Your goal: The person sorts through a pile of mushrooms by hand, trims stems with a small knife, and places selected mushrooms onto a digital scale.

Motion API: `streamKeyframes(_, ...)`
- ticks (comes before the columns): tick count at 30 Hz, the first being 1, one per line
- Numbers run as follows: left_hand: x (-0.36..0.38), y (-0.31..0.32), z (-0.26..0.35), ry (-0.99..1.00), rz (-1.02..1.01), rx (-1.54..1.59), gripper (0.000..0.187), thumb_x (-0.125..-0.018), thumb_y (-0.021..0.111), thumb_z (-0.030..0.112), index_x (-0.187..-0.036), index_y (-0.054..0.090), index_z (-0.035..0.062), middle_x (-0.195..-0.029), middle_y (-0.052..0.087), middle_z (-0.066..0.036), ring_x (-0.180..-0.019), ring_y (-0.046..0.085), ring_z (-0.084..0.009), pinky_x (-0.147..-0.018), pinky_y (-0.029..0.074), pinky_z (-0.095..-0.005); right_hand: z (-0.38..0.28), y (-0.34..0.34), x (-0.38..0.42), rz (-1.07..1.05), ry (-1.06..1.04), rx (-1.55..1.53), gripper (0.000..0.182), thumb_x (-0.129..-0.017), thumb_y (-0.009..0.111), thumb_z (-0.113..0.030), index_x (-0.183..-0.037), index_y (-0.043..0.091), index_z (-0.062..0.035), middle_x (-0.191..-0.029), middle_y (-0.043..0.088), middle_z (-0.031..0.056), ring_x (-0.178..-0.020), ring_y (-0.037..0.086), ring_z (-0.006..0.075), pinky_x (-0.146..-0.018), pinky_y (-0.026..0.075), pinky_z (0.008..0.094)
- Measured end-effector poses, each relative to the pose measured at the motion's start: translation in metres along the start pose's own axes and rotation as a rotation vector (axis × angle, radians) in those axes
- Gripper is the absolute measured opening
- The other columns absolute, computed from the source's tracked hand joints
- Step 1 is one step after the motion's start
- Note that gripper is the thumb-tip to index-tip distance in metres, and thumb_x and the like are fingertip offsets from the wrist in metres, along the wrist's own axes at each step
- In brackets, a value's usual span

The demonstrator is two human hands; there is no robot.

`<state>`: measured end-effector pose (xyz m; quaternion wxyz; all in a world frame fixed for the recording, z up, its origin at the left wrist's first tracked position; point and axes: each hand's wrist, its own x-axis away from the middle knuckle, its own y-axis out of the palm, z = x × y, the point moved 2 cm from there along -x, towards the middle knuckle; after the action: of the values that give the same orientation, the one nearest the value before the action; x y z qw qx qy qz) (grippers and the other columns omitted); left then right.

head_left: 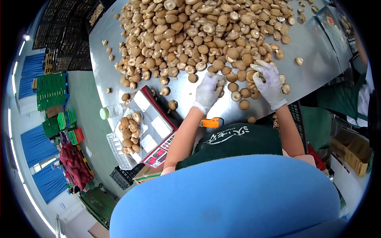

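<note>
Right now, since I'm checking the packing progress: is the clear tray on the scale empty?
No: the clear tray on the scale already holds a row of brown mushrooms.

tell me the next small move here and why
Probably carry the mushroom in the right hand over to the clear tray on the scale. That tray is only partly filled, and both gloved hands sit at the near edge of the mushroom pile, the left hand reaching in.

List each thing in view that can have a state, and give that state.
left hand: gloved, resting on mushrooms at the pile's edge
right hand: gloved, gripping a mushroom
mushroom pile: loose, spread over the metal table
clear tray: on the scale, partly filled with mushrooms
scale display: lit red
</note>
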<state>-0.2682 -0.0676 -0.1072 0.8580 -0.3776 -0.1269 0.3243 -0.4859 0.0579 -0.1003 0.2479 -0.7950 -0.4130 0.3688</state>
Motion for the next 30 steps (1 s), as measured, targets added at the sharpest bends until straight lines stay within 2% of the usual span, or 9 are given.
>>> streamKeyframes(3,0.019,-0.012,-0.003,-0.619,-0.067,0.889,0.019,-0.096,0.064,0.016,-0.111,0.063,0.0029,-0.092,0.065,-0.007,-0.073,0.062,-0.0138,-0.062,0.052,-0.0255,-0.012,-0.004,-0.006,-0.037,-0.030,-0.074,0.036,-0.085,0.067,-0.012,-0.121,0.069,-0.0145,-0.121,0.067,0.0065,-0.115,0.058,0.0276,-0.102,0.045,0.0390)
streamKeyframes(9,0.048,-0.021,-0.014,-0.510,0.068,1.374,0.029,-0.100,0.057,0.016,-0.125,0.057,0.0020,-0.094,0.068,-0.008,-0.075,0.063,-0.0124,-0.063,0.049,-0.0235,-0.034,0.048,-0.018,-0.245,-0.324,0.160,0.032,-0.092,0.058,-0.021,-0.123,0.067,-0.0210,-0.113,0.068,0.0040,-0.106,0.060,0.0222,-0.100,0.041,0.0385)
streamKeyframes(11,0.054,-0.024,-0.011,-0.479,0.107,1.567,0.038,-0.100,0.053,0.013,-0.136,0.052,0.0010,-0.100,0.068,-0.010,-0.077,0.065,-0.0155,-0.064,0.050,-0.0239,-0.040,0.062,-0.025,-0.545,-0.255,0.410,0.034,-0.092,0.058,-0.021,-0.125,0.065,-0.0213,-0.117,0.066,0.0034,-0.108,0.059,0.0229,-0.101,0.040,0.0388)
streamKeyframes(16,0.075,-0.029,-0.010,-0.581,0.080,1.655,0.055,-0.096,0.053,0.025,-0.145,0.043,0.0034,-0.123,0.064,-0.018,-0.097,0.069,-0.0256,-0.070,0.056,-0.0283,-0.043,0.047,-0.026,-0.358,-0.150,0.006,0.042,-0.085,0.066,-0.018,-0.127,0.064,-0.0195,-0.123,0.065,0.0039,-0.114,0.059,0.0242,-0.104,0.039,0.0402)
streamKeyframes(19,0.078,-0.041,0.009,-0.542,0.097,1.757,0.057,-0.095,0.053,0.023,-0.147,0.040,0.0028,-0.131,0.059,-0.020,-0.103,0.069,-0.0303,-0.071,0.058,-0.0302,-0.052,0.037,-0.024,-0.596,0.399,-0.872,0.031,-0.102,0.057,-0.025,-0.126,0.062,-0.0071,-0.117,0.068,0.0026,-0.109,0.063,0.0185,-0.097,0.049,0.0311)
streamKeyframes(22,0.076,-0.046,0.019,-0.454,0.103,1.696,0.063,-0.090,0.061,0.015,-0.147,0.038,0.0027,-0.133,0.057,-0.019,-0.096,0.069,-0.0284,-0.068,0.055,-0.0267,-0.049,0.045,-0.013,-0.756,0.673,-1.123,0.043,-0.108,0.045,-0.034,-0.129,0.057,0.0005,-0.118,0.065,0.0051,-0.108,0.063,0.0151,-0.092,0.051,0.0290)
streamKeyframes(25,0.078,-0.049,0.018,-0.381,0.061,1.526,0.064,-0.087,0.066,0.002,-0.146,0.042,0.0052,-0.125,0.060,-0.011,-0.094,0.065,-0.0161,-0.069,0.051,-0.0216,-0.038,0.074,0.007,-0.760,0.458,-0.962,0.050,-0.108,0.042,-0.038,-0.131,0.054,0.0044,-0.118,0.065,0.0096,-0.106,0.064,0.0159,-0.089,0.053,0.0296)
streamKeyframes(26,0.080,-0.052,0.019,-0.398,0.070,1.434,0.065,-0.087,0.068,0.001,-0.146,0.043,0.0064,-0.124,0.060,-0.009,-0.096,0.064,-0.0139,-0.071,0.051,-0.0211,-0.046,0.076,0.005,-0.677,0.241,-0.860,0.041,-0.107,0.041,-0.031,-0.125,0.058,0.0022,-0.106,0.069,0.0095,-0.097,0.066,0.0197,-0.084,0.054,0.0323)
streamKeyframes(30,0.087,-0.058,0.031,-0.363,0.162,1.276,0.069,-0.082,0.070,-0.005,-0.144,0.044,0.0057,-0.131,0.056,-0.009,-0.112,0.059,-0.0151,-0.088,0.052,-0.0262,-0.087,0.072,0.007,-0.817,0.516,-1.167,0.031,-0.104,0.043,-0.022,-0.119,0.062,-0.0019,-0.104,0.070,0.0147,-0.095,0.067,0.0277,-0.084,0.054,0.0361)
